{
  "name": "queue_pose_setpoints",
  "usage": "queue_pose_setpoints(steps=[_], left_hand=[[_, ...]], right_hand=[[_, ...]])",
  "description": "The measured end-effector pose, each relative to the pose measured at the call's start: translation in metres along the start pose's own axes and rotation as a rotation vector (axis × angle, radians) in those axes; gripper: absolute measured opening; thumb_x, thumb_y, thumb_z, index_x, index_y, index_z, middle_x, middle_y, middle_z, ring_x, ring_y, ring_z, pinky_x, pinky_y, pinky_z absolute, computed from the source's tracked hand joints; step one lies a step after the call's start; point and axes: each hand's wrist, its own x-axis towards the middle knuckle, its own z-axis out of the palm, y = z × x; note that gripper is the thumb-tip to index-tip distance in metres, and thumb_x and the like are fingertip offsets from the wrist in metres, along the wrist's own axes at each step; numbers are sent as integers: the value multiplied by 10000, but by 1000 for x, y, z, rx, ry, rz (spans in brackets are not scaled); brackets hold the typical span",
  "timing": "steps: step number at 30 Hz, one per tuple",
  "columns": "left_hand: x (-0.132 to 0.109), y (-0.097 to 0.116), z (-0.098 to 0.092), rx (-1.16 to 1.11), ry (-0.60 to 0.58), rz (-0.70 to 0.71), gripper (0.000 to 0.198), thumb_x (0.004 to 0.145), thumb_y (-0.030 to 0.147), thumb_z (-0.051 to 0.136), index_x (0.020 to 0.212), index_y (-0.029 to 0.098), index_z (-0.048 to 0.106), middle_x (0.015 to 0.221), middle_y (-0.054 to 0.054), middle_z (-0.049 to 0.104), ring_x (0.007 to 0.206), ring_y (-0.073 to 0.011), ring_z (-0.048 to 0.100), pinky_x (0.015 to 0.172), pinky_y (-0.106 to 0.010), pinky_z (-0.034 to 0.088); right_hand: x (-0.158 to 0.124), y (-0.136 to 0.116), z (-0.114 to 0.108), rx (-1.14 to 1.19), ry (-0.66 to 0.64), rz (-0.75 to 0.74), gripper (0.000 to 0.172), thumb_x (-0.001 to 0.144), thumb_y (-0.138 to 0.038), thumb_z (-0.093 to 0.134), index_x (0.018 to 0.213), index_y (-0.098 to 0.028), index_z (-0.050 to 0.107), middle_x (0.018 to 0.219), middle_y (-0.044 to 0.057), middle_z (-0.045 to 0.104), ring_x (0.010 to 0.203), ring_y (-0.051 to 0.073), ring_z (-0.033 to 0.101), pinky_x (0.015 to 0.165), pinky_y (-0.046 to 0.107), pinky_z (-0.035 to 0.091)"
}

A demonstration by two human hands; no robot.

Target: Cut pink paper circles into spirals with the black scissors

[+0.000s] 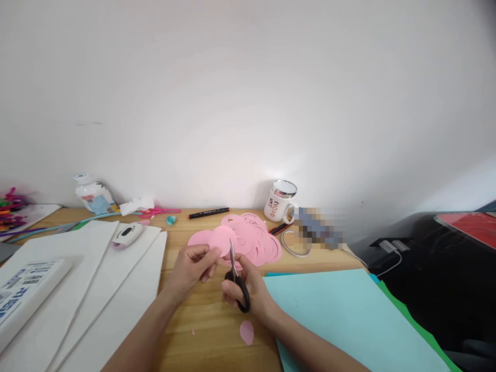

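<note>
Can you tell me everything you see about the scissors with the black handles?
The scissors have slim, shiny silver blades that look like metal, and smooth black handles, maybe plastic. The right hand holds them by the handles, tips pointing away from the person. The blades overlap the edge of the pink paper circle in the left hand; how far they are open is hard to tell.

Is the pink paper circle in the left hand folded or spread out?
Spread out: the pink circle in the left hand shows a broad, round face, with no fold visible.
</note>
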Motion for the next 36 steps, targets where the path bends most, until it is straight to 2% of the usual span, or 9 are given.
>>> queue_pose_setpoints(steps=[5, 10, 15, 18, 22, 28, 36], left_hand=[[-2, 5, 5, 59, -45, 10, 401, 721, 466, 672, 510, 155, 533, 441, 52, 471, 362, -47, 354, 366, -185, 252], [-5, 8, 8, 98, 1, -10, 412, 740, 475, 641, 498, 158, 538, 404, 54, 443, 360, -57, 344, 370, -193, 254], [-4, 10, 5, 135, -104, -38, 425, 708, 479, 660, 459, 161, 528, 346, 68, 384, 348, -54, 304, 372, -196, 234], [-4, 11, 5, 127, -107, -37, 420, 709, 463, 666, 451, 158, 533, 347, 69, 381, 351, -53, 304, 373, -194, 229], [-4, 10, 6, 90, -95, -35, 428, 707, 447, 676, 440, 161, 504, 351, 71, 386, 348, -47, 307, 372, -187, 228], [-3, 7, 3, 86, -97, -12, 382, 727, 435, 668, 500, 155, 542, 368, 74, 408, 347, -47, 311, 369, -185, 229], [-2, 2, -2, 79, -57, 12, 409, 765, 478, 620, 518, 158, 555, 376, 67, 412, 366, -55, 317, 376, -192, 260]], right_hand=[[-3, 0, 1, -1, 5, -15, 515, 692, -494, 705, 1018, -207, 428, 432, -128, 489, 334, 81, 420, 374, 194, 348], [-3, -5, 3, 1, -43, 28, 548, 671, -500, 732, 1039, -231, 429, 489, -107, 514, 385, 93, 442, 403, 198, 336], [-1, -13, 4, 81, -49, -23, 572, 581, -450, 825, 924, -241, 419, 596, -95, 459, 499, 88, 393, 480, 209, 309], [-1, -13, 3, 106, -52, -49, 588, 586, -474, 822, 935, -232, 414, 628, -85, 445, 530, 87, 371, 490, 208, 285], [-1, -12, 2, 86, -66, -44, 547, 637, -493, 782, 936, -227, 409, 590, -102, 419, 498, 74, 321, 470, 198, 264], [-1, -7, 0, 13, -37, -31, 540, 646, -523, 749, 938, -228, 402, 554, -96, 494, 453, 92, 431, 447, 211, 350], [-1, -7, 0, -1, -43, -10, 559, 666, -529, 728, 1005, -218, 411, 479, -115, 497, 391, 86, 414, 410, 207, 343]])
